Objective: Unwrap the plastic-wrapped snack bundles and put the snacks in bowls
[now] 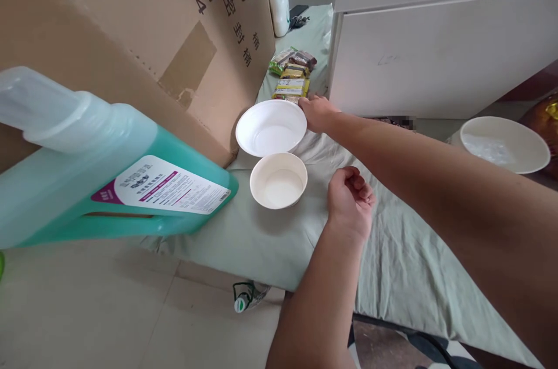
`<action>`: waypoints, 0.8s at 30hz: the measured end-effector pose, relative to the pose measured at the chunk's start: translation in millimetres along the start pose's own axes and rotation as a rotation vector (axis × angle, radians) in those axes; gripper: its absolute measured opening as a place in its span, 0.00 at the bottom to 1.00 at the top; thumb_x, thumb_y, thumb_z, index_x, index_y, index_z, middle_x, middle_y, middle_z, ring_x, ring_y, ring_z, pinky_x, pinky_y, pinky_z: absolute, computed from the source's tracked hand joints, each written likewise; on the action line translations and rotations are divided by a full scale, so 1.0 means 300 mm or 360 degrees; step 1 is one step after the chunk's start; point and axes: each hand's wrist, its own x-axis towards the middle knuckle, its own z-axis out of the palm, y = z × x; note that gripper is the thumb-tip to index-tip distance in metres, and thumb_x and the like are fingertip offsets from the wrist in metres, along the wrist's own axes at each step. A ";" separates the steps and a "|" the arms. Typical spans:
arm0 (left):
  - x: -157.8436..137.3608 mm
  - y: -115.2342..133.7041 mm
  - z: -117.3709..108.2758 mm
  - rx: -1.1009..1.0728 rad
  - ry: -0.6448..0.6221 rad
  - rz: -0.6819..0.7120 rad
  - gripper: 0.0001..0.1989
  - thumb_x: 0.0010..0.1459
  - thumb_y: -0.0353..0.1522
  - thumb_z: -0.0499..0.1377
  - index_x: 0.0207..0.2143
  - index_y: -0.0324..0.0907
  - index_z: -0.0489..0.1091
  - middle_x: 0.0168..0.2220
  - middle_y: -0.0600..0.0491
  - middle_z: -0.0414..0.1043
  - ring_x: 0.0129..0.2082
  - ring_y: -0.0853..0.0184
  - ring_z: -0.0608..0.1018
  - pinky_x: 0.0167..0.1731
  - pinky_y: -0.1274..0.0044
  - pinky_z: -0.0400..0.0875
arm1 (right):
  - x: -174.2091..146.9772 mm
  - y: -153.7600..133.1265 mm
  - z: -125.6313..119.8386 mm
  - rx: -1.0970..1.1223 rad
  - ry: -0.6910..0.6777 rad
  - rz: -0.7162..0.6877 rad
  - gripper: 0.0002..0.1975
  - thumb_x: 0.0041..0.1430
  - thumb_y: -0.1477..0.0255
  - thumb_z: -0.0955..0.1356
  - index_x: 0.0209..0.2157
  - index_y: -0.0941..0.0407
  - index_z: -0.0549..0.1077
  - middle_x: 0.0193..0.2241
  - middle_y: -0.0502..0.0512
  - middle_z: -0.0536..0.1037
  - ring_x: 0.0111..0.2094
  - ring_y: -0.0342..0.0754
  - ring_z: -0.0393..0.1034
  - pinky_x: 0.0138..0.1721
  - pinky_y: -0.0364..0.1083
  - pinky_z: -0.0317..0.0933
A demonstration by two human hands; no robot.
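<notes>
My right hand (pixel 319 113) reaches across to the right rim of a wide white bowl (pixel 271 129). Its fingertips lie between that rim and a yellow snack packet (pixel 291 88); the bend of the fingers and any hold are unclear. In front of the wide bowl stands a smaller off-white bowl (pixel 279 182), with no hand on it. To the right of this bowl, and apart from it, is my left hand (pixel 351 199), palm up, its fingers curled in with nothing visible in them. More small packets (pixel 293 61) lie behind the yellow one.
A large jug of green-blue liquid (pixel 174 177) and a tall cardboard box (pixel 209 90) stand on the left. A white cabinet (pixel 436 55) is behind my right arm. At right sits another bowl (pixel 521 148) with clear plastic inside. A bottle (pixel 248 296) is below the cloth-covered edge.
</notes>
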 end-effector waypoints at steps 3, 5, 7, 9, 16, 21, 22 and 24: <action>0.004 0.004 -0.003 -0.0007 -0.0003 0.0010 0.07 0.51 0.26 0.51 0.21 0.40 0.59 0.17 0.61 0.50 0.12 0.78 0.54 0.16 0.82 0.45 | -0.003 -0.029 0.009 -0.0053 -0.0070 0.0151 0.25 0.62 0.73 0.67 0.60 0.58 0.66 0.57 0.73 0.68 0.57 0.68 0.66 0.54 0.64 0.63; 0.006 0.004 -0.006 -0.0002 -0.0011 0.0014 0.08 0.52 0.25 0.50 0.21 0.41 0.58 0.17 0.61 0.49 0.12 0.78 0.54 0.16 0.82 0.45 | -0.018 -0.049 0.004 -0.0089 -0.0038 0.0198 0.24 0.64 0.71 0.66 0.61 0.55 0.65 0.57 0.71 0.67 0.55 0.65 0.68 0.52 0.63 0.65; 0.007 0.003 -0.009 0.0009 -0.0018 0.0017 0.08 0.52 0.25 0.50 0.21 0.41 0.58 0.17 0.61 0.49 0.12 0.78 0.54 0.16 0.82 0.45 | -0.038 -0.065 -0.008 -0.0134 0.0031 0.0188 0.23 0.64 0.71 0.65 0.60 0.54 0.65 0.57 0.70 0.67 0.54 0.64 0.67 0.49 0.62 0.66; 0.005 0.000 -0.010 0.0038 -0.0004 0.0026 0.07 0.52 0.26 0.51 0.21 0.41 0.59 0.17 0.60 0.49 0.13 0.78 0.54 0.16 0.82 0.45 | -0.062 -0.076 -0.024 -0.0218 0.0103 0.0092 0.21 0.65 0.73 0.63 0.60 0.54 0.65 0.57 0.70 0.67 0.56 0.65 0.64 0.47 0.61 0.67; -0.007 -0.022 -0.001 0.0207 0.0044 0.0176 0.07 0.51 0.26 0.52 0.22 0.40 0.59 0.18 0.60 0.50 0.14 0.78 0.54 0.18 0.81 0.45 | -0.129 -0.087 -0.116 -0.0448 0.0401 -0.0230 0.20 0.67 0.81 0.56 0.56 0.55 0.68 0.58 0.66 0.66 0.61 0.64 0.58 0.46 0.57 0.68; -0.011 -0.024 -0.003 0.0263 -0.0040 0.0188 0.05 0.51 0.27 0.54 0.23 0.41 0.60 0.19 0.61 0.51 0.15 0.78 0.55 0.18 0.81 0.46 | -0.248 -0.037 -0.220 -0.0349 0.0706 -0.0213 0.17 0.67 0.78 0.57 0.53 0.53 0.68 0.57 0.61 0.67 0.59 0.61 0.61 0.42 0.53 0.68; -0.010 -0.022 -0.005 0.0277 -0.0054 0.0193 0.05 0.50 0.28 0.54 0.23 0.41 0.60 0.19 0.61 0.51 0.15 0.78 0.55 0.19 0.81 0.46 | -0.299 -0.015 -0.238 -0.0321 0.0785 -0.0221 0.16 0.67 0.75 0.59 0.53 0.52 0.68 0.57 0.60 0.68 0.58 0.60 0.62 0.41 0.53 0.69; -0.009 -0.017 -0.009 0.0333 -0.0067 0.0221 0.05 0.51 0.29 0.55 0.24 0.41 0.60 0.19 0.61 0.52 0.16 0.78 0.56 0.19 0.81 0.47 | -0.430 0.040 -0.261 -0.0237 0.0995 -0.0246 0.14 0.65 0.70 0.64 0.51 0.50 0.68 0.54 0.61 0.70 0.56 0.59 0.65 0.44 0.55 0.68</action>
